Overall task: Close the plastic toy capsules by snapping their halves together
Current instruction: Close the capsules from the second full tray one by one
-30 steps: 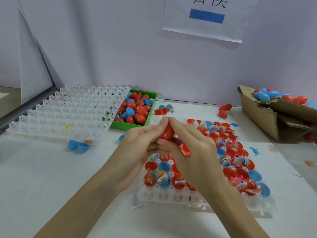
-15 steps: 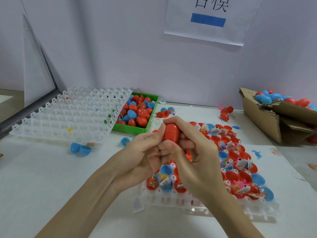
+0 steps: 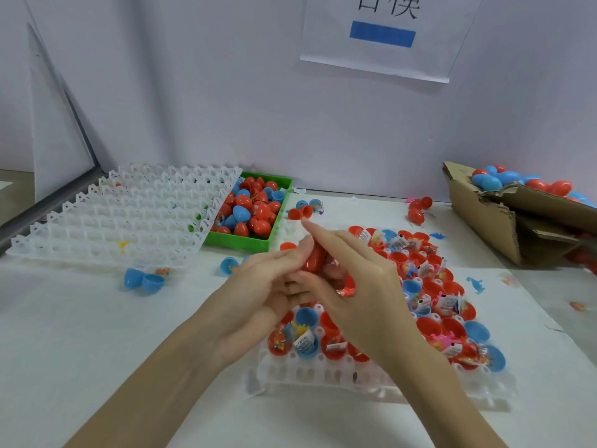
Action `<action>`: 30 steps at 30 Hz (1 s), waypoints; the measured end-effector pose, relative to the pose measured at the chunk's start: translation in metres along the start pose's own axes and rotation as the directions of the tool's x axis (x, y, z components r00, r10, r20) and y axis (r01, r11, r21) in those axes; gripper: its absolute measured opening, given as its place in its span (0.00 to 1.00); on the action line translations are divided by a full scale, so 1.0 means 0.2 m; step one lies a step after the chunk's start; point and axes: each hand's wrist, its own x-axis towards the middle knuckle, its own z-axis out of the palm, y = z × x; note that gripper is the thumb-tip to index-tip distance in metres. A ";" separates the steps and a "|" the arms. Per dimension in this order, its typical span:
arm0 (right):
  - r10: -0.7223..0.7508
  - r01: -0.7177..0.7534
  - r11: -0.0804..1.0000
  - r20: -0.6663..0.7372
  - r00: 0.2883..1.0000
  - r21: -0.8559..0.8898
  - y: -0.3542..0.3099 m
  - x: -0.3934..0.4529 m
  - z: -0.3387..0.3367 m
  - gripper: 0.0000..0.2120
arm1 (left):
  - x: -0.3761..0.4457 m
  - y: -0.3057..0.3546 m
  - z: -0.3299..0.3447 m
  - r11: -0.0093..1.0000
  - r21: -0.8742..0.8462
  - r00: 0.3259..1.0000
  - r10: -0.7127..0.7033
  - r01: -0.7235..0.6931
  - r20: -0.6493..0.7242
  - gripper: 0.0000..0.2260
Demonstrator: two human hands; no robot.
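Observation:
A red toy capsule (image 3: pixel 312 258) sits between both hands above the table's middle. My left hand (image 3: pixel 258 295) grips it from the left with thumb and curled fingers. My right hand (image 3: pixel 361 286) holds it from the right. Its index finger lies stretched straight over the top and its other fingers curl underneath. Below the hands lies a white tray (image 3: pixel 323 376) of several open red and blue capsule halves (image 3: pixel 305 342), many with small toys and paper slips inside. How the capsule's seam stands is hidden by my fingers.
A green bin (image 3: pixel 239 244) of closed capsules stands behind the hands, beside an empty white grid tray (image 3: pixel 129 215) at left. A cardboard box (image 3: pixel 484 221) of capsules is at right. Loose blue halves (image 3: pixel 143 281) and red capsules (image 3: pixel 416 211) lie on the table.
The red capsule has been pressed between both hands. My right index finger has straightened from a curled grip and now points up-left over the capsule. The hands stay in roughly the same place.

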 end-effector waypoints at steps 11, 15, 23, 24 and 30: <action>0.105 -0.105 0.988 0.000 0.994 0.117 -0.03 0.01 -0.02 0.13 | -0.01 0.01 -0.02 0.999 -0.049 0.993 -0.015 0.021 0.114 0.23; 0.104 -0.104 0.994 0.013 0.995 0.020 -0.02 -0.01 0.00 0.14 | 0.01 -0.02 -0.01 0.998 0.064 0.999 0.027 -0.029 0.033 0.20; 0.136 -0.136 0.991 0.045 0.990 -0.011 -0.01 0.00 0.02 0.25 | 0.01 0.01 -0.05 0.987 0.142 0.997 0.077 -0.080 0.025 0.20; 0.131 -0.131 0.991 0.012 0.991 -0.015 -0.02 0.00 0.02 0.25 | 0.01 0.01 -0.05 0.980 0.174 0.995 0.097 -0.097 0.011 0.21; 0.395 -0.379 0.911 -0.082 0.915 0.165 0.00 0.06 -0.05 0.26 | 0.02 0.03 -0.07 0.915 0.328 0.927 0.312 -0.234 -0.207 0.26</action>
